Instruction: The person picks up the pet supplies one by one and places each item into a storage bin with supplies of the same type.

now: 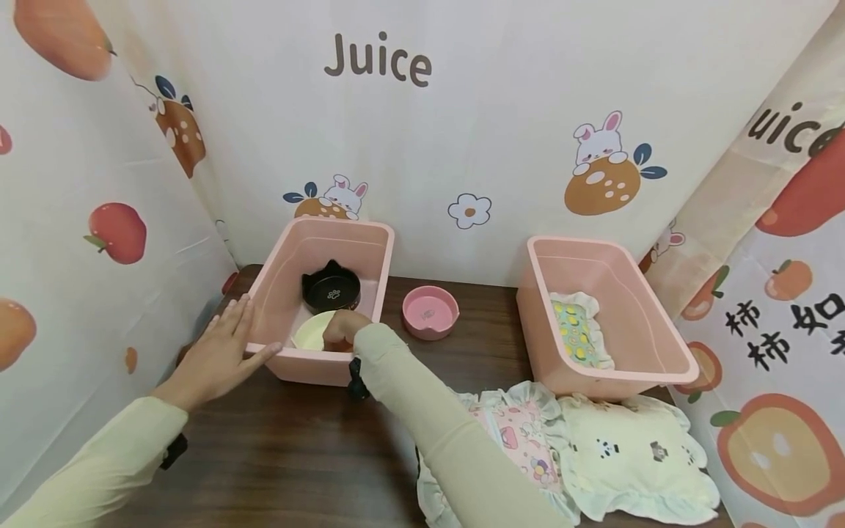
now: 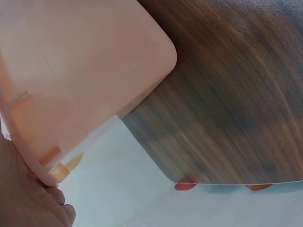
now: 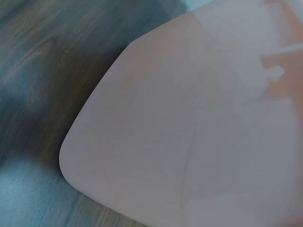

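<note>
On the left stands a pink plastic bin (image 1: pixel 315 367). My left hand (image 1: pixel 214 359) rests on its left rim with straight fingers, and the left wrist view shows part of that hand (image 2: pixel 28 189) against the rim. Reaching over the near rim, my right hand (image 1: pixel 345 328) is down inside the bin and grips the right side of a pale yellow bowl (image 1: pixel 309 334); the fingertips are hidden. Behind it in the bin sits a black cat-eared bowl (image 1: pixel 331 290) with a paw print. The right wrist view is filled mostly by the bin's outer wall (image 3: pixel 142 132).
A pink bowl (image 1: pixel 430 313) stands on the dark wooden table (image 1: pixel 277 447) between the bins. The right pink bin (image 1: pixel 634 330) holds a small frilled lemon-print cushion (image 1: pixel 577 334). In front lie a pink frilled cushion (image 1: pixel 521 440) and a cream one (image 1: pixel 634 455). Printed cloth walls enclose the table.
</note>
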Motion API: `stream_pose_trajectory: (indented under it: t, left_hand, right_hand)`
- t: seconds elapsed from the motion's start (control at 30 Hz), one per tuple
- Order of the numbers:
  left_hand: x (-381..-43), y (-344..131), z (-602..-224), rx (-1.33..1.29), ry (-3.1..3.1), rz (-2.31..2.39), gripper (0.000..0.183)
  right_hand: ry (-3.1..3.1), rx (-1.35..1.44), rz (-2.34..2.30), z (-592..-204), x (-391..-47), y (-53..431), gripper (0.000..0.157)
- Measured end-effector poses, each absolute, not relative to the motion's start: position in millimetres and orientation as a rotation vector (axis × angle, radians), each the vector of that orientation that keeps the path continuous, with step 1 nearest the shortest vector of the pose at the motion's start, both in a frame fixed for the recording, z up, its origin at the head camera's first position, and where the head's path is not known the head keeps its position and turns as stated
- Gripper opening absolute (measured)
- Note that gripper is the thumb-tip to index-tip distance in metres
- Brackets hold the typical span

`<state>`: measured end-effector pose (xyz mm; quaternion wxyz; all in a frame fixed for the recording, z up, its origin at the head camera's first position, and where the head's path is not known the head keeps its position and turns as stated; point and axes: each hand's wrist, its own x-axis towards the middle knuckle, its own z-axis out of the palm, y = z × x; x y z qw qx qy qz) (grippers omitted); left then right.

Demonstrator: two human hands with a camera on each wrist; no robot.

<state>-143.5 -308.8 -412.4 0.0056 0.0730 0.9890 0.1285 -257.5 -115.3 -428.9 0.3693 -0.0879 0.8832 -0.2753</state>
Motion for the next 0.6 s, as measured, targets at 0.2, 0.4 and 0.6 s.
stream_pose_trajectory:
  t: [0.2, 0.4, 0.6]
  left_hand:
    - [-142.4, -308.2, -411.9, 0.209, 3.092, 0.382, 0.099]
    - [-143.8, -306.1, -410.3, 0.214, 3.093, 0.384, 0.099]
    - [-143.5, -305.9, -411.5, 0.201, 3.092, 0.382, 0.098]
  right_hand:
    - [2.226, -0.290, -0.643, -426.6, -258.5, -113.2, 0.008]
    - [2.235, -0.401, -0.507, -424.9, -259.5, -111.4, 0.020]
    - [2.245, -0.432, -0.488, -425.3, -257.9, -111.7, 0.014]
